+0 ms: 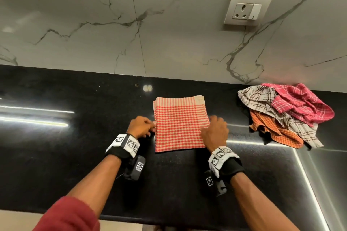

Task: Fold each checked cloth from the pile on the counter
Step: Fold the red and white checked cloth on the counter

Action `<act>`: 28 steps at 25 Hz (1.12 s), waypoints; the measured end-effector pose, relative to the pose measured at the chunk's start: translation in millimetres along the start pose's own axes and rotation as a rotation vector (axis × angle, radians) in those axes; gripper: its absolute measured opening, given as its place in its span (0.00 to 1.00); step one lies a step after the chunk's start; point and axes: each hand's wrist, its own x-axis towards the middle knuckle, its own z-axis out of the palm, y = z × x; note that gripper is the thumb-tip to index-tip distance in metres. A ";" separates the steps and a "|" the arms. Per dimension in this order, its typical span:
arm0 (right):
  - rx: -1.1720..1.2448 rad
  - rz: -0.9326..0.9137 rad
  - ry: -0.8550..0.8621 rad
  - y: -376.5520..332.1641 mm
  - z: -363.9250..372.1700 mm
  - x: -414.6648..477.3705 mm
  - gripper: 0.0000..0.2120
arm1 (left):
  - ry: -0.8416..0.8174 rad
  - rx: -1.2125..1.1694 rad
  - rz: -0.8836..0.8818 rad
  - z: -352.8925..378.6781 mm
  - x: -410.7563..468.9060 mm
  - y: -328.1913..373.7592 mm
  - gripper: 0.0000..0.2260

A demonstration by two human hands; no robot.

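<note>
A red-and-cream checked cloth lies folded into a flat rectangle on the black counter, in front of me. My left hand pinches its left edge about halfway down. At the right edge my right hand rests on the cloth, fingers curled around the edge. To the right lies the pile of crumpled cloths: a pink checked one on top, a white one with dark lines under it, and an orange checked one at the bottom.
A marble-patterned wall rises behind the counter, with a socket and switch plate above the pile. The counter's front edge runs along the bottom. Both wrists carry black bands with printed markers.
</note>
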 end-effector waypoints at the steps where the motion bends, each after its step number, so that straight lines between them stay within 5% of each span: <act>1: -0.012 -0.120 0.033 -18.8 5.1 -2.9 0.14 | 0.118 -0.057 0.012 2.2 8.0 5.8 0.05; 6: -0.107 -0.381 -0.201 -105.5 60.6 -35.8 0.22 | 0.220 -0.152 0.075 8.3 36.6 4.3 0.10; 18: -0.099 -0.438 -0.088 -107.2 93.6 -49.9 0.09 | 0.311 -0.039 0.101 5.3 57.5 9.3 0.02; 22: -0.080 -0.316 -0.090 -115.7 97.9 -43.1 0.11 | 0.285 -0.161 0.131 4.5 56.6 4.0 0.05; 28: 0.067 -0.439 -0.106 -112.3 95.2 -37.8 0.05 | 0.294 -0.039 0.124 -1.5 59.3 3.7 0.10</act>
